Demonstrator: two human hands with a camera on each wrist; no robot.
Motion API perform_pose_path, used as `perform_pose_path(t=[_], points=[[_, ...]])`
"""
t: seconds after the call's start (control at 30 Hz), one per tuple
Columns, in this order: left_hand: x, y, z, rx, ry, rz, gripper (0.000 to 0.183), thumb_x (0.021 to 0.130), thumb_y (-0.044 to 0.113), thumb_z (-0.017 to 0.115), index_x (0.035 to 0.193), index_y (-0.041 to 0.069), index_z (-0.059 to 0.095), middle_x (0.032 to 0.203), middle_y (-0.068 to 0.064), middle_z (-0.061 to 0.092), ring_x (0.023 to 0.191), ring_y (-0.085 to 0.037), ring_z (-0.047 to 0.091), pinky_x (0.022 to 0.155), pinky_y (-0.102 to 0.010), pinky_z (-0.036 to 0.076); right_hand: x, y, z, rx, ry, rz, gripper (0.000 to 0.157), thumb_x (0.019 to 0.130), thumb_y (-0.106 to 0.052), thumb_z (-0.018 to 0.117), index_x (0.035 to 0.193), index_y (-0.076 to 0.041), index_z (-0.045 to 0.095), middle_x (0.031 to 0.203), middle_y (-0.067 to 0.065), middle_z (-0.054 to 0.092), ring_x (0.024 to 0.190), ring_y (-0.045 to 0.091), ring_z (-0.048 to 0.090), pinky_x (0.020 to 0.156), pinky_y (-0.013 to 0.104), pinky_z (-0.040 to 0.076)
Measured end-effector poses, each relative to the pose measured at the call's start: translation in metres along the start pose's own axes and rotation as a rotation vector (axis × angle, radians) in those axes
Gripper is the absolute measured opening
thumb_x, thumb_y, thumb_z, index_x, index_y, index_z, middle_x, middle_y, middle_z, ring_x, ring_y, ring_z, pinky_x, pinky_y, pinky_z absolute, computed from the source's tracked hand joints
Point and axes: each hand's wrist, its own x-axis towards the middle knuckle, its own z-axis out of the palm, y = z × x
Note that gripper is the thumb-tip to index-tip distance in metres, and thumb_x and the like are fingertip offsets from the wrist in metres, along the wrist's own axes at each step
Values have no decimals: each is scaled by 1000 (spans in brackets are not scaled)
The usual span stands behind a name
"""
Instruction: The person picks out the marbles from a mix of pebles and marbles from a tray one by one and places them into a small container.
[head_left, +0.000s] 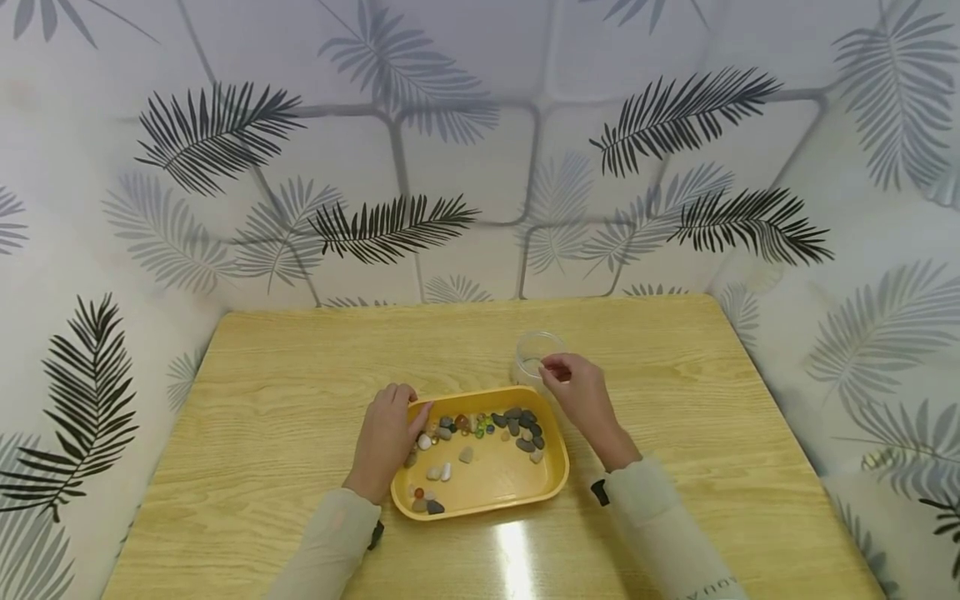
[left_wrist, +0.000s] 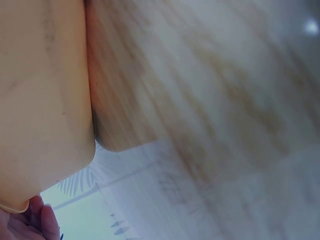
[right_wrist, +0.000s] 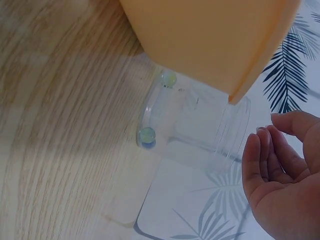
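Observation:
My left hand (head_left: 381,440) holds the far left corner of a yellow plastic tray (head_left: 491,483), thumb over the rim and fingers outside. Pebbles and colored glass marbles (head_left: 480,429) lie in the tray, mostly along its far side. Just behind its far right corner stands a clear jar (head_left: 527,363). Over the jar's mouth is my right hand (head_left: 587,402), its fingers loosely bent and nothing visible between thumb and fingertips. In the right wrist view, a few glass marbles (right_wrist: 147,135) rest at the bottom of the jar.
Everything stands on a light wood-grain table (head_left: 285,375). A pale wall covering (head_left: 465,167) with leaf prints rises directly behind the table and along its sides. Dark gray pebbles (head_left: 525,444) cluster at the tray's right end, with several more stones near its front left corner.

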Motion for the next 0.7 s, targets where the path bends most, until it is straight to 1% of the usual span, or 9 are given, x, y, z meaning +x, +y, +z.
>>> perform_pose_path(t=[0.2, 0.4, 0.47, 0.6, 0.7], points=[[1, -1, 0, 7, 4, 8, 26, 87, 30, 67, 91, 6, 56, 80, -3, 49, 67, -17, 44, 59, -30, 40, -8, -7, 8, 27, -46, -29, 15, 86, -12, 67, 97, -1, 68, 87, 4, 65, 76, 14, 61, 71, 31, 52], [1, -1, 0, -1, 12, 16, 26, 87, 29, 67, 91, 7, 56, 79, -3, 50, 66, -17, 44, 59, -30, 40, -18, -18, 19, 32, -65, -87, 10, 84, -9, 69, 93, -5, 69, 82, 0, 64, 73, 11, 60, 68, 30, 51], [1, -1, 0, 1, 13, 16, 25, 87, 29, 67, 90, 7, 56, 79, -3, 50, 66, -17, 44, 59, -30, 40, -22, -22, 23, 31, -89, -93, 9, 83, -8, 69, 92, -5, 69, 82, 0, 64, 74, 11, 60, 67, 28, 51], [1, -1, 1, 4, 9, 14, 26, 87, 29, 67, 90, 6, 56, 80, -3, 50, 67, -17, 45, 60, -30, 41, -30, -27, 32, 36, -157, -80, 8, 84, -8, 68, 92, -6, 69, 83, -2, 63, 74, 8, 59, 65, 23, 50], [1, -1, 1, 5, -1, 10, 26, 88, 30, 66, 91, 6, 56, 80, -3, 49, 66, -17, 44, 59, -30, 40, -34, -30, 39, 46, -190, -96, 8, 84, -8, 68, 92, -5, 70, 82, -3, 63, 72, 7, 59, 64, 21, 49]])
